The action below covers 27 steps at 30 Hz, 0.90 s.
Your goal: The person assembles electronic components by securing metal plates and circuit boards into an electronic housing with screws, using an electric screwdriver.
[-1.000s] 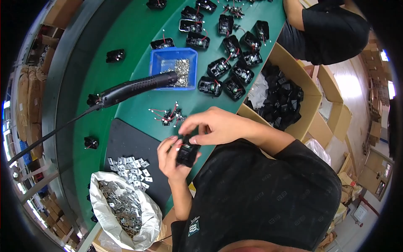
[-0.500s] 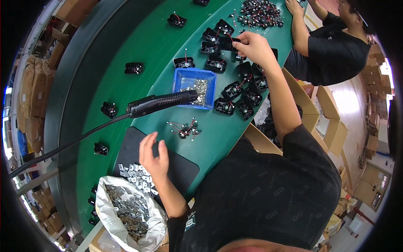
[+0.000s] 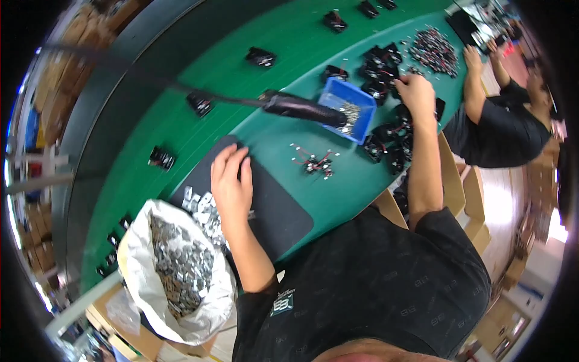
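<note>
My left hand point(image 3: 232, 187) is held over the dark mat point(image 3: 274, 208), its fingers stretched toward the mat's far corner and slightly apart, holding nothing I can see. Beside its wrist lie loose silver metal plates point(image 3: 204, 208). Over on the right, my right hand point(image 3: 417, 95) has its fingers closed at the edge of a black plastic housing point(image 3: 392, 84) within a cluster of similar housings; blur and the fingers partly hide the grip. Between my hands sits a small pile of wired parts point(image 3: 315, 164) with red leads.
A black handheld power screwdriver point(image 3: 301, 108) hangs on its cable over a blue bin point(image 3: 329, 99) of small metal screws. A white sack point(image 3: 136, 265) of metal plates stands near left. Housings point(image 3: 260, 57) sit along the green belt. A co-worker point(image 3: 506, 130) sits at right beside a parts heap point(image 3: 433, 53).
The whole view has swung, shifting the table rightward in the picture. My left hand has moved toward the mat's far corner. The right hand stays among the black housings.
</note>
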Each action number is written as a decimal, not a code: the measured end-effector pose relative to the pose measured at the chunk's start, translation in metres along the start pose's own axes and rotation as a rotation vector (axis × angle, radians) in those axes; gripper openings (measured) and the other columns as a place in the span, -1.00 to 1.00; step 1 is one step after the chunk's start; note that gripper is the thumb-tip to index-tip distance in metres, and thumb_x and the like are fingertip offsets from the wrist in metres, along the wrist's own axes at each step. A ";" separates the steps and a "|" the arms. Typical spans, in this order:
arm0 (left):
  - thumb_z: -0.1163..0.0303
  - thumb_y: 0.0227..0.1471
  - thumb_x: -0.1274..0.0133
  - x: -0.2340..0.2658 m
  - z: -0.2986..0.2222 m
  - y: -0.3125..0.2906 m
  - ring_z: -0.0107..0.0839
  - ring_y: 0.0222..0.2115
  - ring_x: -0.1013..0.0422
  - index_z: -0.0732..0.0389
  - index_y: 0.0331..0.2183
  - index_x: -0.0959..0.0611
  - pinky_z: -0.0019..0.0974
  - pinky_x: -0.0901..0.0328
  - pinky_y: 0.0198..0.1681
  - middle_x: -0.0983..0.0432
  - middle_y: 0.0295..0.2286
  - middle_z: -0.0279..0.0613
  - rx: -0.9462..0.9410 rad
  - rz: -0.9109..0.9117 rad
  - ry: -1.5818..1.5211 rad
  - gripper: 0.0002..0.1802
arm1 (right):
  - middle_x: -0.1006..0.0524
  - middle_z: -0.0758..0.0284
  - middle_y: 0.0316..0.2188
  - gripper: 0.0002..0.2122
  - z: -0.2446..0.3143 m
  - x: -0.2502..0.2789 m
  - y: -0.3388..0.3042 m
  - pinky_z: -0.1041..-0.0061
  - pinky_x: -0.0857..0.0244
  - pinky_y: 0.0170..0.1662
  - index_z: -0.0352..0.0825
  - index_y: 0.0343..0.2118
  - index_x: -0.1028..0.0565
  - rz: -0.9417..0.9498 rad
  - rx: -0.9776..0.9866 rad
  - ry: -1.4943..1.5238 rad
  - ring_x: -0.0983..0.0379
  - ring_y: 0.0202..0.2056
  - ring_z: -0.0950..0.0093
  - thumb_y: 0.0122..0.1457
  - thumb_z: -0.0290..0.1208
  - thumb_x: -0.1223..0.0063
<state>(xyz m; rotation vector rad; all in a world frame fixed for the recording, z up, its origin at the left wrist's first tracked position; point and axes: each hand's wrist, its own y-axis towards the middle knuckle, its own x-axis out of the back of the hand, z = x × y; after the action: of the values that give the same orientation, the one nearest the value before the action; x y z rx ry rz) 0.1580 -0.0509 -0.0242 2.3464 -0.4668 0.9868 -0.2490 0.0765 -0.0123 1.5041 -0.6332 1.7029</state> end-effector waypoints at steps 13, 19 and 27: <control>0.48 -0.23 -0.28 0.042 0.125 0.024 0.11 0.13 -0.10 0.09 0.20 -0.16 -0.05 -0.16 0.12 -0.06 0.16 0.20 0.614 -0.244 0.533 -0.03 | -0.49 0.13 -0.11 -0.29 0.163 0.016 -0.091 0.41 -0.25 0.02 -0.26 0.15 -0.29 0.339 0.764 0.618 -0.44 -0.11 0.25 -0.15 -0.41 -0.32; 0.33 -0.31 -0.35 0.061 0.156 0.040 0.06 0.03 -0.26 0.17 0.12 -0.31 -0.10 -0.25 0.04 -0.28 0.04 0.12 0.589 -0.116 0.373 -0.10 | -0.53 0.18 -0.43 -0.58 0.169 0.006 -0.084 0.46 -0.33 -0.25 -0.36 -0.12 -0.45 0.310 0.622 0.614 -0.48 -0.40 0.37 -0.13 -0.42 -0.20; 0.30 -0.40 -0.38 0.038 0.026 -0.019 -0.02 -0.12 -0.32 0.18 0.01 -0.45 -0.08 -0.25 -0.04 -0.37 -0.13 0.00 0.137 -0.043 0.204 -0.17 | -0.46 0.45 -0.41 -0.66 0.129 0.016 -0.063 0.65 -0.26 -0.24 -0.41 -0.15 -0.47 0.233 0.200 1.350 -0.37 -0.39 0.67 -0.04 -0.61 -0.22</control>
<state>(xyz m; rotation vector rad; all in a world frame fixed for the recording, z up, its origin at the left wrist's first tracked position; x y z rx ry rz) 0.2068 -0.0559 -0.0182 2.3310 -0.2757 1.2569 -0.1214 0.0166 0.0195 0.1228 0.1177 2.4796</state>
